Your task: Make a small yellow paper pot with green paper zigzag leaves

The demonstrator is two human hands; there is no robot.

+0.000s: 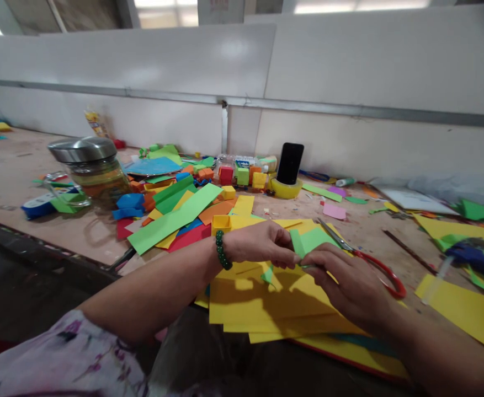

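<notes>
The worktop point(26, 165) is carrying a stack of yellow sheets point(266, 309) at its near edge. Above that stack, the 2 hands are meeting: the left hand point(258, 242), with a green bead bracelet point(222, 251) at its wrist, and the right hand point(349, 284) are each closing a pinching grip on a small green paper piece point(310, 240). Red-handled scissors point(374, 264) are lying just beside the right hand.

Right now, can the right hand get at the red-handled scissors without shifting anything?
Probably yes. The red-handled scissors lie open on the table just beyond the right hand, nothing over them; but that hand is pinching the green paper piece.
</notes>
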